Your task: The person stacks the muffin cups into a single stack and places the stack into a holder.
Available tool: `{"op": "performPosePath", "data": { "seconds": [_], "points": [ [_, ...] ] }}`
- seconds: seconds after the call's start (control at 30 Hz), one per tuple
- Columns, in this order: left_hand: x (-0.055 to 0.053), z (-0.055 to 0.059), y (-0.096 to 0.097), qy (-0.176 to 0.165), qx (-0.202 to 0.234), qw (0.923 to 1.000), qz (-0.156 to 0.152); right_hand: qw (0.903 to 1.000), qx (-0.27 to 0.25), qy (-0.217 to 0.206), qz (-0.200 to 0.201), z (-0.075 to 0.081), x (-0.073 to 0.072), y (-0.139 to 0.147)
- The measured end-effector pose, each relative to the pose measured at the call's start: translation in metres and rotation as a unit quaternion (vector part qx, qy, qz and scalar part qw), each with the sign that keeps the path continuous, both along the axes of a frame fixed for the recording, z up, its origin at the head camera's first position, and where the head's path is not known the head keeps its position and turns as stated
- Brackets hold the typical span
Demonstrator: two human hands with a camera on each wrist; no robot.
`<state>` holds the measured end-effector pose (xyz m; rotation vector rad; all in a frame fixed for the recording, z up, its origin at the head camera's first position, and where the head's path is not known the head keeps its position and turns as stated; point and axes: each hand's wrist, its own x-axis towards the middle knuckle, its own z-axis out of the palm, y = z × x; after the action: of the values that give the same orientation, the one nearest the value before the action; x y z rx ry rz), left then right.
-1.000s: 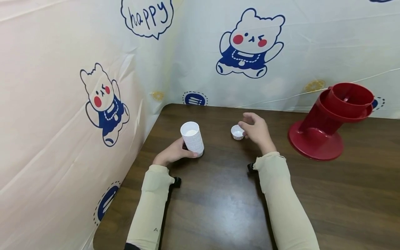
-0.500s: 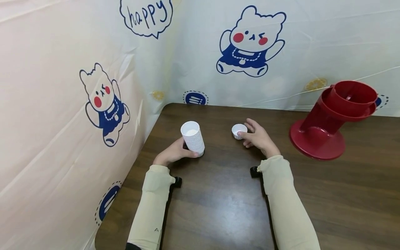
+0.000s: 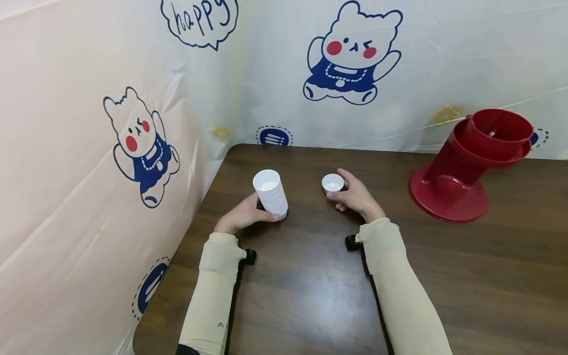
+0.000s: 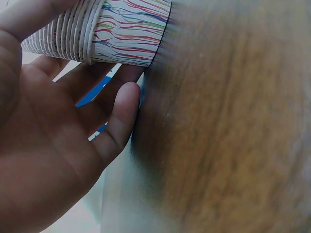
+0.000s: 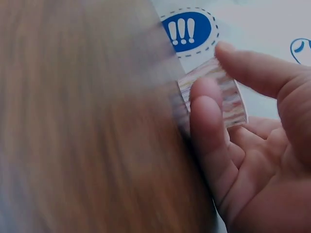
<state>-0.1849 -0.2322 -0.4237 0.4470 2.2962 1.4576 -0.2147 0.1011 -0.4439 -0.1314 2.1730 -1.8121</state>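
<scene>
A tall stack of white paper baking cups (image 3: 272, 196) stands on the brown table, leaning slightly in the head view. My left hand (image 3: 244, 214) holds it low down, thumb at the near side and fingers behind. In the left wrist view, coloured wavy lines run over the bottom cup of the stack (image 4: 131, 29), above the rolled rims of the others. To the right, a single small baking cup (image 3: 332, 183) sits upright on the table. My right hand (image 3: 356, 198) holds it by its right side between thumb and fingers; in the right wrist view, fingers partly cover the striped cup (image 5: 235, 109).
A red plastic stand (image 3: 461, 182) with a slanted tube and a round base stands at the right on the wooden table (image 3: 310, 296). A printed white cloth (image 3: 275, 74) hangs along the back and left edges.
My right hand has come down from above the small cup to its right side and now holds it. The left hand and the stack stay in place; the head view has shifted slightly.
</scene>
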Motion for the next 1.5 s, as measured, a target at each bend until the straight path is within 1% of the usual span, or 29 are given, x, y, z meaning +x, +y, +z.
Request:
{"op": "performPosePath", "data": {
  "seconds": [0.17, 0.27, 0.5, 0.7, 0.83, 1.0, 1.27, 1.4, 1.5],
  "points": [
    [0.0, 0.0, 0.001, 0.002, 0.007, 1.0, -0.003, 0.9996, 0.02, 0.019, -0.003, 0.001, 0.002, -0.006],
    [0.0, -0.001, 0.001, 0.0, 0.005, 1.0, 0.0, 0.9997, 0.016, 0.02, -0.003, 0.003, 0.005, -0.006],
    [0.0, -0.001, 0.001, -0.004, 0.007, 1.0, 0.004, 0.9997, -0.015, 0.019, -0.005, 0.009, 0.013, -0.003],
    [-0.001, -0.002, 0.001, -0.007, 0.011, 0.9999, 0.002, 0.9997, -0.01, 0.022, 0.003, 0.015, 0.015, -0.002],
    [-0.002, -0.002, 0.001, -0.009, 0.01, 0.9999, 0.001, 0.9993, -0.018, 0.032, 0.006, 0.02, 0.017, -0.005],
    [-0.002, -0.001, 0.001, -0.008, 0.0, 1.0, 0.004, 0.9981, -0.031, 0.052, 0.014, 0.032, 0.02, -0.014],
    [-0.002, 0.0, 0.001, -0.007, -0.002, 1.0, 0.004, 0.9947, -0.016, 0.092, 0.043, 0.055, 0.023, -0.031],
    [-0.001, 0.002, 0.001, -0.005, -0.005, 1.0, 0.005, 0.9919, -0.014, 0.114, 0.056, 0.071, 0.026, -0.04],
    [-0.001, 0.002, 0.001, -0.002, -0.005, 1.0, 0.004, 0.9902, -0.022, 0.123, 0.062, 0.085, 0.029, -0.047]
  ]
}}
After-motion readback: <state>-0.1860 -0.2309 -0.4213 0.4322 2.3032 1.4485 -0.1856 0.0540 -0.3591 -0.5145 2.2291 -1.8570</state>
